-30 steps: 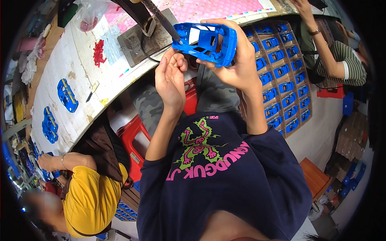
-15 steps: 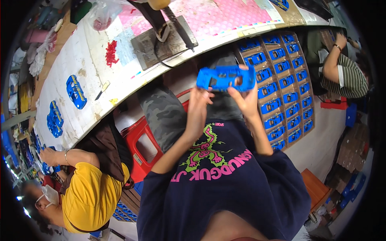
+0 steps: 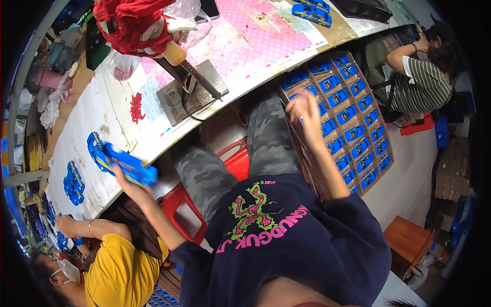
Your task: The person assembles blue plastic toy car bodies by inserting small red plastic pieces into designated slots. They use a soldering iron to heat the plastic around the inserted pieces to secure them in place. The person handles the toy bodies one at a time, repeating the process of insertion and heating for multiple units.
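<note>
A blue toy car body (image 3: 134, 168) is in my left hand (image 3: 134, 189), held over the front edge of the white table at the left. Just behind it another blue car body (image 3: 94, 146) lies on the table, partly overlapped by the held one. Further left sits a blue car piece (image 3: 74, 183). My right hand (image 3: 307, 115) is above the near-left side of a cardboard tray (image 3: 379, 177) with rows of blue car bodies (image 3: 354, 133). Its fingers are loosely bent and apart, somewhat blurred, with nothing visible in them.
A metal stand (image 3: 204, 84) wrapped in red cloth (image 3: 134, 28) rises from the table (image 3: 76, 123). Small red parts (image 3: 137, 108) lie beside it. More blue bodies (image 3: 312, 13) are at the far right. A yellow-shirted co-worker (image 3: 120, 261) sits left, a striped-shirted one (image 3: 427, 84) right.
The car body, which both hands held over my lap, has gone left in my left hand toward the table. My right hand has let go and is over the tray. The view has shifted.
</note>
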Motion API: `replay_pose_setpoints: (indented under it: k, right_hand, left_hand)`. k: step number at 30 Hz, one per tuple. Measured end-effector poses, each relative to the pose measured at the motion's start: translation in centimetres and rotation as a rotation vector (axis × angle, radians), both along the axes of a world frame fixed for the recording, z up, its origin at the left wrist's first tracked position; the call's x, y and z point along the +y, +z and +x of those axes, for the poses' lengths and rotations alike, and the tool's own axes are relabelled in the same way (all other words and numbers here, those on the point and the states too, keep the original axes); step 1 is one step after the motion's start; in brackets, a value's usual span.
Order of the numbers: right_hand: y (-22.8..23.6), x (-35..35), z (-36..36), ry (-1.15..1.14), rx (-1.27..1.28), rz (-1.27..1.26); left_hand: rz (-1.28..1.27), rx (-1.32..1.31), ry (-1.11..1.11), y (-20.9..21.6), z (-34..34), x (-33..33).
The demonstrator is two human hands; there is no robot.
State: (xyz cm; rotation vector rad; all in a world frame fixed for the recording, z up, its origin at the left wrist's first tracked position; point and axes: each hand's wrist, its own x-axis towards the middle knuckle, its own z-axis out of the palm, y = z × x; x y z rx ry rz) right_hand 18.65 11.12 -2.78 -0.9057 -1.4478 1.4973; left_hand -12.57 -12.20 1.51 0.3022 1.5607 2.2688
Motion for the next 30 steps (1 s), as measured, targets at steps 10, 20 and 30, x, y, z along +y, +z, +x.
replay_pose_setpoints:
  k: [10, 20, 30]
  right_hand:
    - [0.4, 27.2, 0.1, -0.328, 0.036, 0.012]
    - [0.1, 30.5, 0.7, -0.259, -0.125, -0.076]
    - [1.7, 25.7, 1.2, -0.104, 0.198, -0.258]
  left_hand:
    - [-1.128, 0.848, 0.160, -2.1, -16.2, 3.9]
    - [-1.490, 1.015, 0.362, -1.7, -17.7, 0.1]
    - [-0.918, 1.383, 0.078, -2.0, -12.1, 8.3]
